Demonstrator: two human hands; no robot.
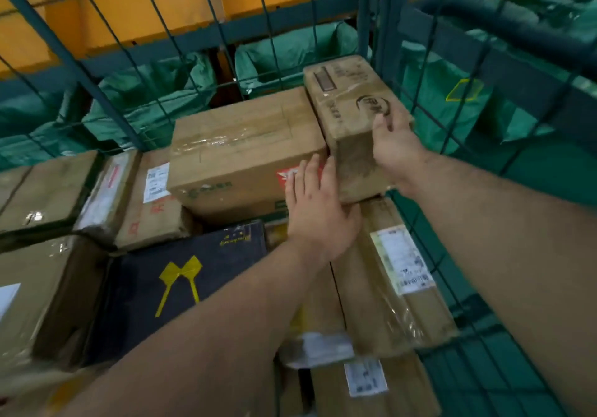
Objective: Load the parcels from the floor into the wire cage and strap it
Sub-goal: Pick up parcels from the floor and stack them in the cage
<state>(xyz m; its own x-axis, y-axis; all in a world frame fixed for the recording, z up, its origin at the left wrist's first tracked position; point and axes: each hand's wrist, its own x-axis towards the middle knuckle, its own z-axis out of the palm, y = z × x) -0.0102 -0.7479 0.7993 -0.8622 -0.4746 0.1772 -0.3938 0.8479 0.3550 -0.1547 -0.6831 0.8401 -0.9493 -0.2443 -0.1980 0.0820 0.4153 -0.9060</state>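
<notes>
Both my arms reach into the green wire cage [392, 41], which holds several cardboard parcels. A long brown parcel [347, 100] with a round dark logo lies in the far right corner, against the mesh. My right hand [395, 148] grips its near right top edge, thumb on top. My left hand [318, 210] lies flat, fingers straight, against the near left end of that parcel and the red-labelled face of a large brown box [239, 148] beside it.
A dark navy box [181, 284] with a yellow bow print lies under my left forearm. Taped parcels with white labels [403, 261] fill the cage's right side; more boxes [48, 187] sit at left. Green sacks [151, 100] and orange panels stand beyond the mesh.
</notes>
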